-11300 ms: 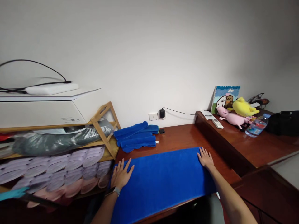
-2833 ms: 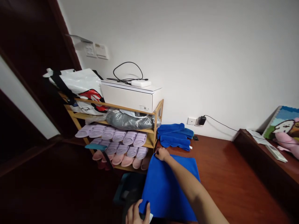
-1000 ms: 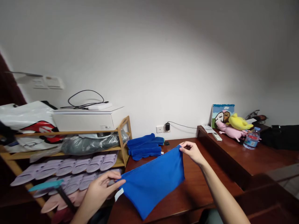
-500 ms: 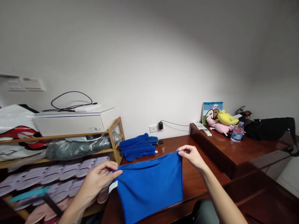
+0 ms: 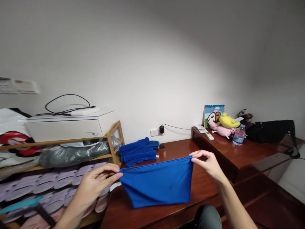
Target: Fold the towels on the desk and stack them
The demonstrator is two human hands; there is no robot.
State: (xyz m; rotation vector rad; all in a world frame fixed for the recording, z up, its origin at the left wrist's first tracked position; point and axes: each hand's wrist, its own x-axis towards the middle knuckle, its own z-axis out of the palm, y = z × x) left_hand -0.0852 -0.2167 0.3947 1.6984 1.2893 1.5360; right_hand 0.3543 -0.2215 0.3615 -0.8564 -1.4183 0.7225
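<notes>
A blue cloth (image 5: 159,183) hangs stretched between my two hands above the front part of the wooden desk (image 5: 176,147). My left hand (image 5: 98,179) pinches its upper left corner between thumb and fingers; a white tag sticks out just below. At the upper right corner, my right hand (image 5: 206,162) grips the cloth with thumb and fingertips. The top edge is pulled nearly straight, and the lower edge hangs near the desk front. Behind it, several folded blue cloths (image 5: 138,154) lie in a pile on the desk.
On the left stands a wooden rack (image 5: 111,141) with lilac slippers (image 5: 63,179) and a white box (image 5: 64,128) on top. The raised right side holds plush toys (image 5: 225,130), a water bottle (image 5: 239,136), a remote (image 5: 209,135) and a black bag (image 5: 271,131). A plugged-in adapter (image 5: 162,129) trails a cable.
My hands have moved farther apart, pulling the cloth's top edge tauter. Its lower edge sits higher in the picture. The view has turned slightly to the right.
</notes>
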